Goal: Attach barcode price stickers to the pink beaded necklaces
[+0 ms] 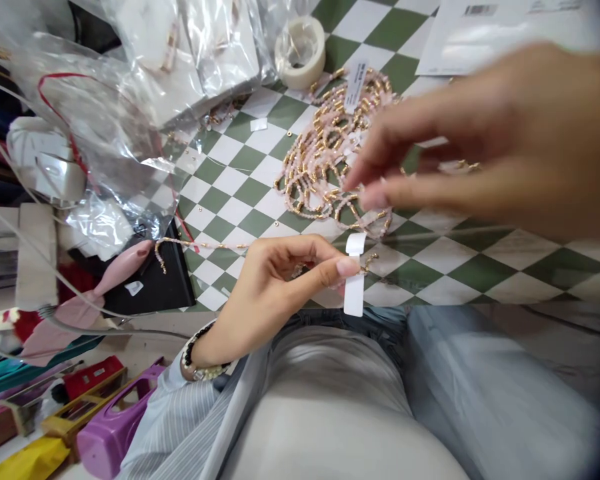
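Note:
My left hand (290,273) is closed, pinching a white label tag (354,293) between thumb and fingers. The tag's upper end curls. A gold chain end (370,262) sticks out past the thumb beside the tag. From behind the same hand a strand of pink and gold beads (205,245) trails left across the table. My right hand (480,147), blurred by motion, hovers over the right side of a pile of pink and gold beaded strands (320,153). Its thumb and index fingertips look slightly apart, with nothing visible between them. A printed white tag (355,87) lies on the pile.
A tape roll (300,53) stands behind the pile on the checkered tabletop (260,137). Clear plastic bags (130,87) crowd the back left. Pliers with pink handles (125,267) lie over a black box (180,287) at left. A white sheet (460,40) is at back right.

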Tool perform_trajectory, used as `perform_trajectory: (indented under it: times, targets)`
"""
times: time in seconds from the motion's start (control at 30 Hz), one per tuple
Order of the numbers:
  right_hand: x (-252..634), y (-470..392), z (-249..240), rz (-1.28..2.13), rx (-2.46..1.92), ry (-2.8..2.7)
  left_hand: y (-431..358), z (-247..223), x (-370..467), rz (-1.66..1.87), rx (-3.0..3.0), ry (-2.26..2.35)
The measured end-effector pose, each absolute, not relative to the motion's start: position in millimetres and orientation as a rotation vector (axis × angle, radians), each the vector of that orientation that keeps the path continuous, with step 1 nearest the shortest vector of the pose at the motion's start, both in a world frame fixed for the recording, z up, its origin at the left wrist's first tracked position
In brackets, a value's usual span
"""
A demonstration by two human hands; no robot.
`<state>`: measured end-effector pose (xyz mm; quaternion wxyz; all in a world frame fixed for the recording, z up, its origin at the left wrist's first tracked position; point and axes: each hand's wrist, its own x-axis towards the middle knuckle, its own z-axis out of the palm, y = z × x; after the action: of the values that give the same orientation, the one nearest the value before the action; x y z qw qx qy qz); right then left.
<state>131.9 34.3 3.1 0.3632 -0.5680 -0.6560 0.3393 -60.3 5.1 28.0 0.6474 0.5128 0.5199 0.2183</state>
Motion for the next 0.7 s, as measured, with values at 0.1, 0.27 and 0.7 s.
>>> perform_trajectory:
  times: [0.1,0.27,0.7]
  targets:
    - [128,5,3,0.844,-1.424,-1.736,5,27,-61,0.514,1.138,1.176]
    - [135,-32,4,0.783,-1.585,-1.612,7,27,-62,0.506,1.082,1.134]
    - [129,-26,2,0.752,-1.338,-1.821,6,27,-63,0.511,1.021,1.123]
